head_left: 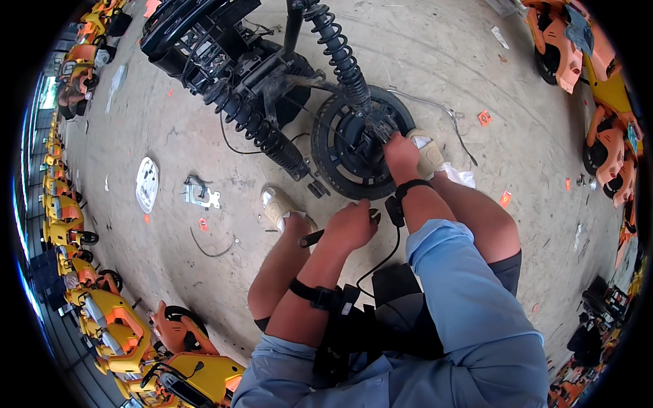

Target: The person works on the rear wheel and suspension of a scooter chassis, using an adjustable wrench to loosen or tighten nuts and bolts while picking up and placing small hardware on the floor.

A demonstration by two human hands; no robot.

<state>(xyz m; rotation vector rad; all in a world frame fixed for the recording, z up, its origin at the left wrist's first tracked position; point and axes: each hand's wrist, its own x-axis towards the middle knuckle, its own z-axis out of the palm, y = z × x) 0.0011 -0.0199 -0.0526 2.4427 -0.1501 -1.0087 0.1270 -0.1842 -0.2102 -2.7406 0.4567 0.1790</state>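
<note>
A black scooter frame (252,78) has two spring shock struts, one (343,54) at the wheel and the other (262,129) left of it, its lower end free. The black wheel (333,166) lies beneath the right strut between my shoes. My right hand (401,156) is closed round the strut's lower bracket (379,126) at the wheel hub, its fingertips partly hidden. My left hand (354,221), below the wheel, is closed round a dark bar-shaped tool (313,238).
A white plate (147,183), a metal bracket (203,196), cables (460,132) and orange scraps (484,117) lie on the concrete floor (469,68). Rows of yellow and orange scooters stand at left (78,224) and right (564,54).
</note>
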